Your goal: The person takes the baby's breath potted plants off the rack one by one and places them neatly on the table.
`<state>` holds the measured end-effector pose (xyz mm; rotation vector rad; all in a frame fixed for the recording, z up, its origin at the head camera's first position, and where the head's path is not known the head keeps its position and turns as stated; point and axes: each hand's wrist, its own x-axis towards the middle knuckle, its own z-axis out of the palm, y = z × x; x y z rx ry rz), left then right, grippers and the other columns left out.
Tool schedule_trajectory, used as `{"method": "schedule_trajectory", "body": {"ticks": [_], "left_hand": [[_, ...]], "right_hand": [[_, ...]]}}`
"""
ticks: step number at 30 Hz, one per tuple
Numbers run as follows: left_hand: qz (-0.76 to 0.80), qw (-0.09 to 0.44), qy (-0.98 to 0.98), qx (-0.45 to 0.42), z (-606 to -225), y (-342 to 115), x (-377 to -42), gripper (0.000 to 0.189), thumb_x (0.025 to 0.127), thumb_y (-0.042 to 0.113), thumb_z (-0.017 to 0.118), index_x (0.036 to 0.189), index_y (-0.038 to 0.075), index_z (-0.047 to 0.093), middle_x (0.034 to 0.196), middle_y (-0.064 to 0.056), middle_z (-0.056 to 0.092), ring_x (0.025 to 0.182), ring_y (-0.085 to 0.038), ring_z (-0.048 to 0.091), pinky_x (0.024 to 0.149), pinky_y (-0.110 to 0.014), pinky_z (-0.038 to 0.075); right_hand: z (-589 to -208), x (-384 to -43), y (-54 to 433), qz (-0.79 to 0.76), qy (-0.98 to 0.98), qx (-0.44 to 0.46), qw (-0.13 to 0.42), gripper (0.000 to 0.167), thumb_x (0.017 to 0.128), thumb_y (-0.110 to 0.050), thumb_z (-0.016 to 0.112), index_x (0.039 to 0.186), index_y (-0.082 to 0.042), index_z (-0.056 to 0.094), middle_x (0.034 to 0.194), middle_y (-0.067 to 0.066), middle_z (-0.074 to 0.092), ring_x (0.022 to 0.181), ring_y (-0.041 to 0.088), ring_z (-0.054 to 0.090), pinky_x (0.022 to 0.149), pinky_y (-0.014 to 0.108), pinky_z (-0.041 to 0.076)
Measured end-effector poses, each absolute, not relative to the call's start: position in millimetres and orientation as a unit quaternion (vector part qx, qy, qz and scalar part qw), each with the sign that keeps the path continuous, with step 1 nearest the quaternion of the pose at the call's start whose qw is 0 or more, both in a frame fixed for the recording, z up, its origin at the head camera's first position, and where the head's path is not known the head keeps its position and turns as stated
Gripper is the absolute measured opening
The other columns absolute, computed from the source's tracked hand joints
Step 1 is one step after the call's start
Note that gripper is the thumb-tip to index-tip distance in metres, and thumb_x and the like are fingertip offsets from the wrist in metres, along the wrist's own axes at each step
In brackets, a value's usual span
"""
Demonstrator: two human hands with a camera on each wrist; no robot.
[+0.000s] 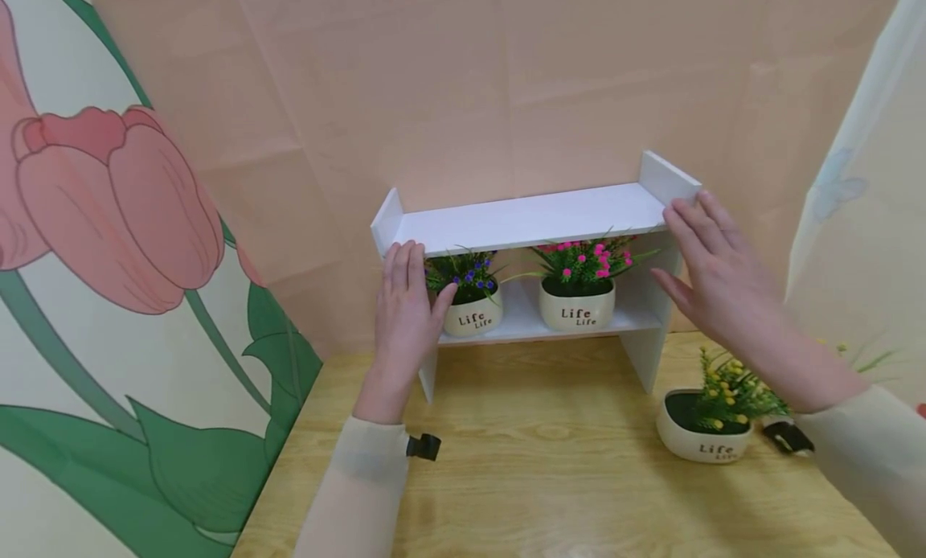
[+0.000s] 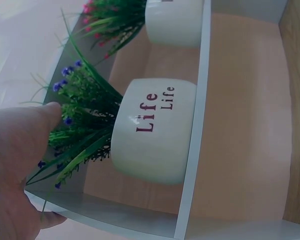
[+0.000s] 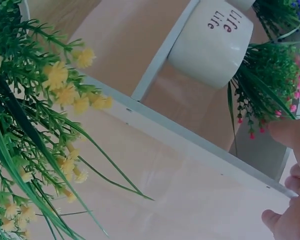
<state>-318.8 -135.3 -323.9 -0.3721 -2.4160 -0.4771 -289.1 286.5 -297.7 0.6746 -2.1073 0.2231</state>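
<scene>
Left hand (image 1: 407, 305): fingers extended and unclenched, laid against the left end of the shelf (image 1: 528, 216); thumb spread to the right, by the flowers of the blue plant (image 1: 473, 313). Thumb contact with the flowers cannot be determined. Right hand (image 1: 716, 256): fingers extended, touching the right end panel at its near edge; thumb spread to the left.

The white shelf stands upright at the far side of the table (image 1: 550, 445). Its lower board carries the blue plant at left and the pink plant (image 1: 579, 301) at right, both potted. The yellow plant (image 1: 705, 433) stands on the table, near and right of the shelf, below the right forearm. Beyond the shelf: beige backdrop (image 1: 506, 84). Far left: tulip mural (image 1: 123, 220).
</scene>
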Motion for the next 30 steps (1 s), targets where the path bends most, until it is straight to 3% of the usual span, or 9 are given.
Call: {"method": "schedule_trajectory", "body": {"ticks": [12,18,25,30], "left_hand": [[-0.181,0.316,-0.921,-0.14,-324.7,-134.9,-318.6,0.081,0.112,0.046,0.064,0.17,0.004,0.027,0.176,-0.013,0.025,0.168,-0.031,0.009,0.135,-0.052,0.022],[-0.179,0.317,-0.921,-0.14,-324.0,-134.6,-318.2,0.081,0.112,0.046,0.064,0.17,0.004,0.027,0.176,-0.014,0.025,0.168,-0.031,0.009,0.135,-0.052,0.023],[-0.185,0.32,-0.918,-0.141,-324.1,-134.8,-317.7,0.081,0.112,0.045,0.065,0.17,0.004,0.027,0.176,-0.014,0.026,0.168,-0.031,0.01,0.135,-0.052,0.022],[-0.187,0.32,-0.917,-0.147,-324.1,-135.7,-318.9,0.081,0.112,0.046,0.065,0.17,0.004,0.027,0.176,-0.013,0.026,0.168,-0.031,0.009,0.135,-0.052,0.022]], "right_hand": [[-300.8,-297.5,284.2,0.093,-0.872,0.24,0.417,0.088,0.084,-0.005,0.092,0.16,0.006,0.048,0.156,0.031,0.05,0.155,0.054,0.035,0.135,0.054,0.021],[-300.2,-301.9,282.2,0.103,-0.881,0.229,0.4,0.087,0.088,-0.006,0.091,0.162,-0.001,0.046,0.156,0.027,0.05,0.147,0.056,0.041,0.131,0.059,0.029],[-305.8,-307.8,282.3,0.106,-0.897,0.205,0.377,0.09,0.09,-0.006,0.089,0.165,-0.004,0.041,0.162,0.025,0.045,0.149,0.055,0.039,0.12,0.072,0.038],[-308.4,-309.6,281.8,0.109,-0.899,0.204,0.373,0.092,0.088,-0.003,0.091,0.164,-0.002,0.039,0.162,0.026,0.043,0.149,0.055,0.038,0.12,0.072,0.038]]}}
